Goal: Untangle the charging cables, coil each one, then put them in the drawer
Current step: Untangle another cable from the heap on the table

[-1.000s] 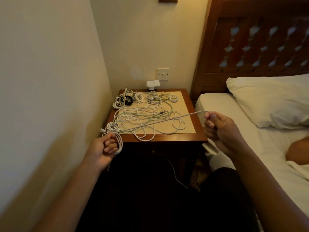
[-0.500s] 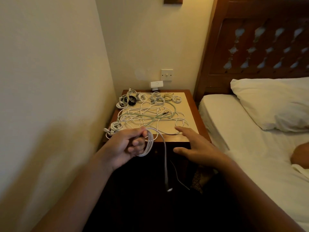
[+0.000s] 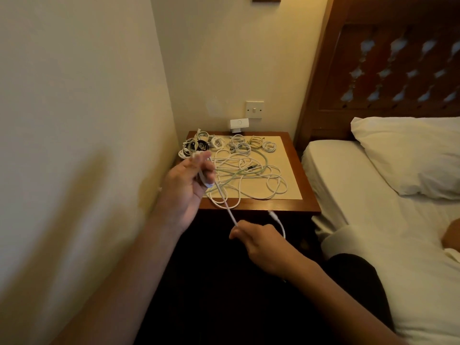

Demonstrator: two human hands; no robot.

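A wooden bedside table [image 3: 310, 195] fills the corner beside the bed [image 3: 348, 185]. Over its 9 o'clock edge my left hand [image 3: 189, 188] grips loops of the white cable [image 3: 227, 207]. At 6 o'clock, below the front, my right hand [image 3: 261, 242] pinches its taut run. Tangled cables [image 3: 246, 170] sprawl mid-table, coiled cables [image 3: 239, 144] at 12 o'clock

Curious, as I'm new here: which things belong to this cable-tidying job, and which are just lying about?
Job: white cable, held by left hand and right hand; tangled cables; coiled cables; bedside table.
Lying about: pillow; wall switch; small white device; headboard.
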